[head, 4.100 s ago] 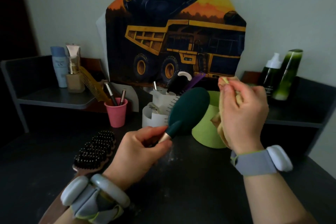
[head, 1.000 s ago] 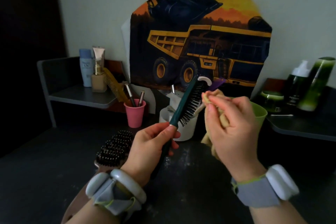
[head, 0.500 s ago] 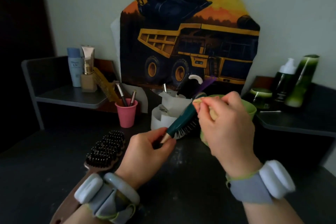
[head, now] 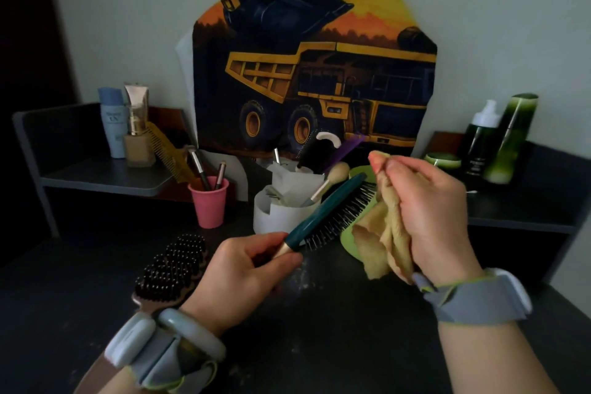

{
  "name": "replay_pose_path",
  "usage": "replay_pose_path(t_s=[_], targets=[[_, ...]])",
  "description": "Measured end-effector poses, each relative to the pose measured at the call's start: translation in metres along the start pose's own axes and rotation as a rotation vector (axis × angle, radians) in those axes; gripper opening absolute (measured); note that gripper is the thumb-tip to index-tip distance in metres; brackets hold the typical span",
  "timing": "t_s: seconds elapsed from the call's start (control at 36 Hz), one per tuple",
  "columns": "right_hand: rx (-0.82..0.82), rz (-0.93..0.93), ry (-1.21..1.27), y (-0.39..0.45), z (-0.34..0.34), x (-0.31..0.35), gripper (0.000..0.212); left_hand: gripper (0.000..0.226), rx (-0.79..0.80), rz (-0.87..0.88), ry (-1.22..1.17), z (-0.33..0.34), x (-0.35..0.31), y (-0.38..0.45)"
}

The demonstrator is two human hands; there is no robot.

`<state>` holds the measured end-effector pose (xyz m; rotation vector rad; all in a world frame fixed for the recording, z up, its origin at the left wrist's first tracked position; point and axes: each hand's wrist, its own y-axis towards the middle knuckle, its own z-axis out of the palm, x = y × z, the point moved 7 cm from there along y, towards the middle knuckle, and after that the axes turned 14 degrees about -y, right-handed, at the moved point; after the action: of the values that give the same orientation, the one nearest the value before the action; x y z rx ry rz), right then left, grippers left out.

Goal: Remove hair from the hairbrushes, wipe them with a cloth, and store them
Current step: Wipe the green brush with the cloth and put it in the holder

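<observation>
My left hand [head: 246, 275] grips the handle of a dark green hairbrush [head: 329, 208], held tilted up to the right above the dark table, its black bristles facing right and down. My right hand [head: 428, 211] holds a bunched yellow cloth [head: 380, 240] just right of the bristles, at the brush's far end. A second brush, wooden with black bristles [head: 172, 269], lies bristles-up on the table to the left of my left hand.
Behind the brush stand a white holder [head: 281, 211] with brushes and combs, a pink cup [head: 209, 205] with makeup brushes, and a green container [head: 347, 240] partly hidden by the cloth. A left shelf [head: 102, 174] carries bottles and a yellow comb; green bottles [head: 508, 137] stand on the right.
The green brush has turned so its bristles show facing right. My right hand with the cloth has shifted right, off the brush head, and more cloth hangs below it.
</observation>
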<state>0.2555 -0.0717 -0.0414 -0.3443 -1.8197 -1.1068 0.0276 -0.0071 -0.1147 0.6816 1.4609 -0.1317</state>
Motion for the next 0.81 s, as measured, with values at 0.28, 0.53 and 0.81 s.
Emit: replay_pose_path(t_s=[0.28,0.53,0.81], targets=[[0.357,-0.026,0.155,-0.008,0.015,0.011,0.021,0.011,0.108,0.021,-0.117,0.001,0.001,-0.001],[0.35,0.149,0.378,-0.014,0.028,0.003,0.023,0.036,0.181,-0.038,-0.269,0.012,0.005,-0.002],[0.367,0.263,0.605,-0.029,0.054,0.002,0.027,0.042,0.158,-0.184,-0.485,0.02,0.01,-0.004]])
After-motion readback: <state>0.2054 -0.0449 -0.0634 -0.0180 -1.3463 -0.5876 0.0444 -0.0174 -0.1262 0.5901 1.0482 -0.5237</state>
